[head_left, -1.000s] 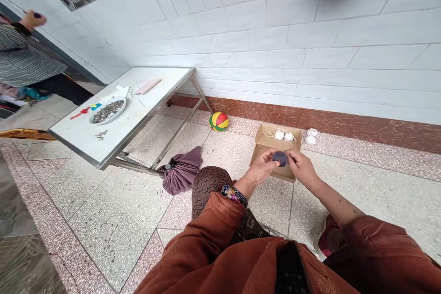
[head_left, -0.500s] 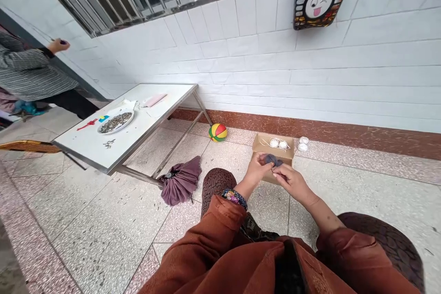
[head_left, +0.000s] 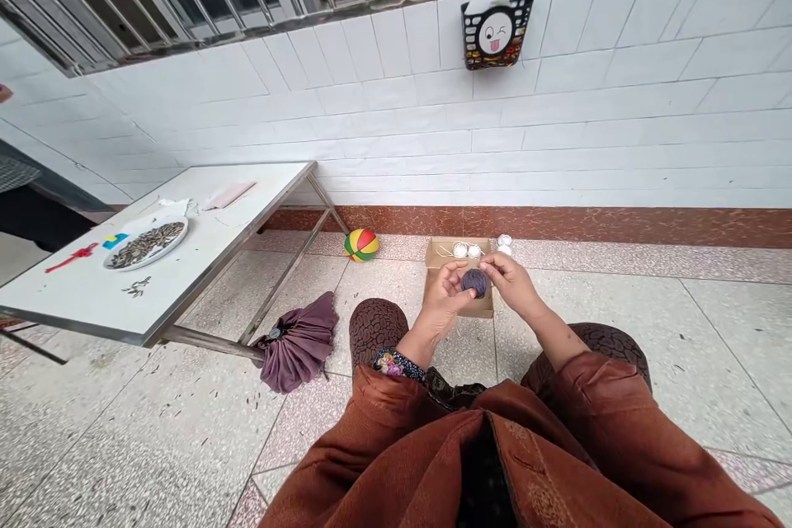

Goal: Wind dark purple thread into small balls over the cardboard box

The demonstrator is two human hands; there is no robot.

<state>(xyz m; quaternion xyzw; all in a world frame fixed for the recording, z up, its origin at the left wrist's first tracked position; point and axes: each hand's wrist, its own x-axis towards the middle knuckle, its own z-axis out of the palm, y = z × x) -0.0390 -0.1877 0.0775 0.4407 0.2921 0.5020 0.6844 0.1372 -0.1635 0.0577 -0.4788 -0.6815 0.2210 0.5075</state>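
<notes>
- The left hand (head_left: pixel 444 297) grips a round, dark grey-purple ball of yarn (head_left: pixel 473 284) between its fingers.
- The right hand (head_left: pixel 515 285) is at the ball's upper right, fingers bent close to it; I cannot tell whether they grasp a strand.
- The ball is held above an open brown cardboard box (head_left: pixel 481 310) on the floor, with two small white balls (head_left: pixel 460 250) towards its far end.
- To the left stands a white rectangular worktop (head_left: pixel 201 239) with metal legs.

The yarn ball (head_left: pixel 473 284) is probably purplish grey.
</notes>
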